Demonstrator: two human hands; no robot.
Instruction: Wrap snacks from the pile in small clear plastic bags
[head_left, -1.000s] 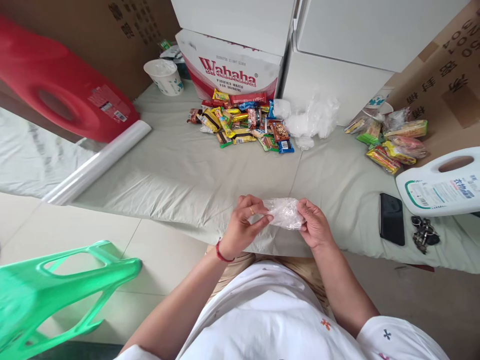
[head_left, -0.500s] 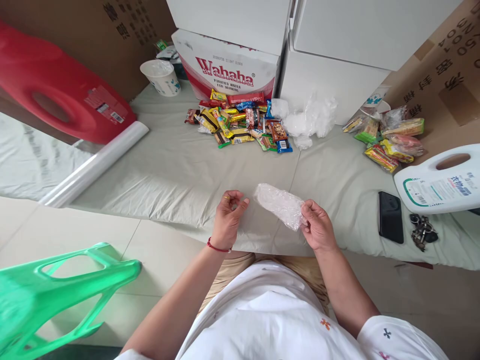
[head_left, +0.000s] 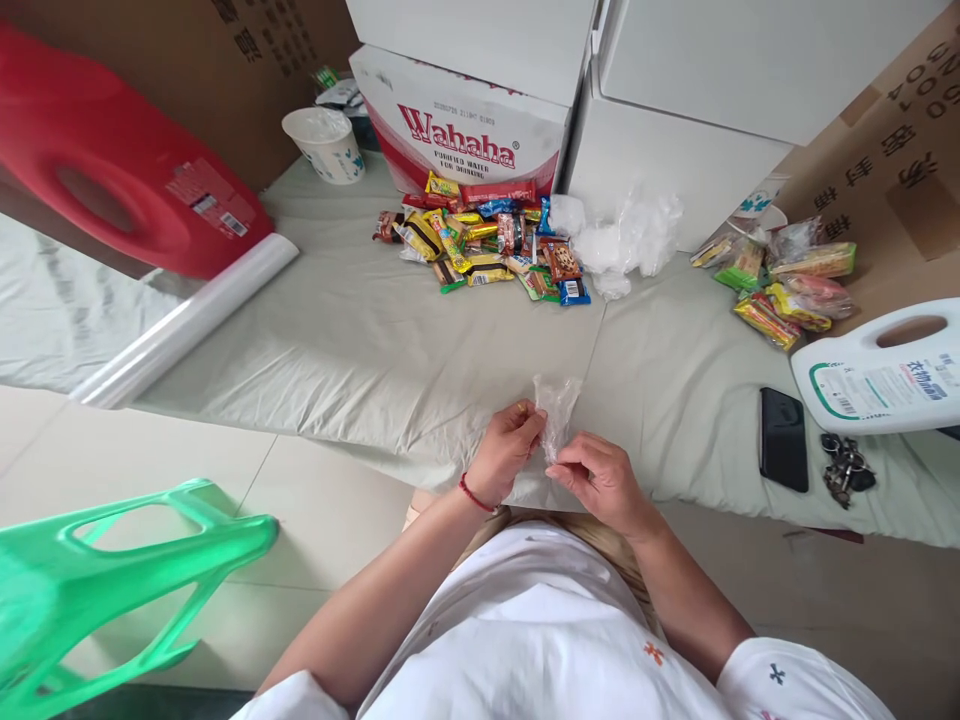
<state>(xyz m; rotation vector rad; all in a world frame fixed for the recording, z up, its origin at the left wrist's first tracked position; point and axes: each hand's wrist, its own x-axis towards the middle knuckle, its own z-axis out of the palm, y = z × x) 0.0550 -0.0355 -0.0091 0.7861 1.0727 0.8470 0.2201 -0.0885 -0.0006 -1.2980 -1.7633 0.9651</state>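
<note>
A thin, clear, crinkled plastic bag is held just above the front part of the cloth-covered surface. My left hand, with a red cord on the wrist, pinches its left side. Thumb and fingers of my right hand are closed at its lower end. The bag's upper part fans out, while its lower part is gathered between the hands. Farther back are a heap of wrapped snacks and, touching its right side, a pile of clear crumpled plastic.
A plastic film roll and a red jug lie left; a paper cup stands behind. To the right are more packaged snacks, a white detergent bottle, a phone and keys. A green stool stands on the floor.
My left hand has moved right and taken hold of the plastic bag. The bag has turned from lying slantwise to upright, and my right hand has shifted left and down to its lower end.
</note>
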